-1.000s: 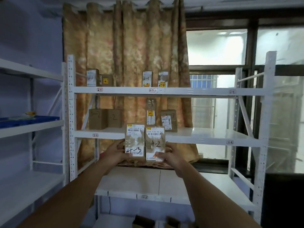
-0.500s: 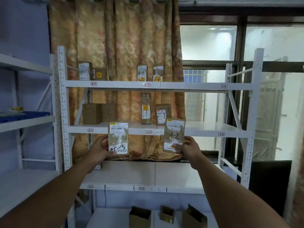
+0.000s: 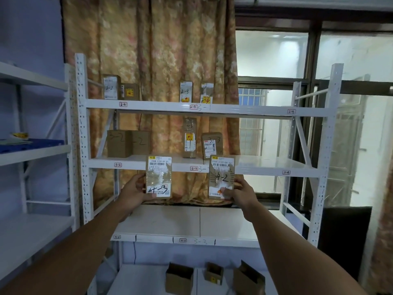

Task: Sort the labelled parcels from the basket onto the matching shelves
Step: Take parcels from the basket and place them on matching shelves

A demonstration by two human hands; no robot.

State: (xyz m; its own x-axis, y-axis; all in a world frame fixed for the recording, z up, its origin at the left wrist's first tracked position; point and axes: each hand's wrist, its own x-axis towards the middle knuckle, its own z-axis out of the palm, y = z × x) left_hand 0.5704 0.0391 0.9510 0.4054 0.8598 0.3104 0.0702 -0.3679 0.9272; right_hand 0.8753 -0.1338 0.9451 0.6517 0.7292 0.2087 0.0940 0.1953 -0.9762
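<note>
Fingers point(image 3: 139, 179) of the left hand point(image 3: 133, 191) curl round the left edge of a brown parcel marked 4-3 point(image 3: 158, 177), and the thumb presses against its bottom corner. The right hand point(image 3: 242, 193) grips a second parcel marked 4-2 point(image 3: 221, 177) the same way. Its fingers wrap the right edge and its thumb lies on the front beside an orange sticker.

Both parcels are held upright with their printed labels and handwritten numbers facing the person, side by side but well apart. They hang in the air in front of the white rack point(image 3: 81, 124). Their tops overlap the front lip of the middle shelf point(image 3: 265, 165), which carries the tags 3-2, 3-3 and 3-4. Below the hands is the lower shelf point(image 3: 165, 222), with a small 4-3 tag on its front lip.

On the middle shelf two plain cartons point(image 3: 127, 143) stand touching at the left. A tall taped parcel point(image 3: 189, 138) and a shorter one sit near the centre. The top shelf point(image 3: 244, 109) carries four small parcels in two pairs. On the bottom level stand three open cartons point(image 3: 179, 277). A flowered curtain point(image 3: 159, 50) hangs behind the rack, with a window point(image 3: 272, 54) to its right. A blue tray point(image 3: 32, 143) rests on the neighbouring rack at the left.
</note>
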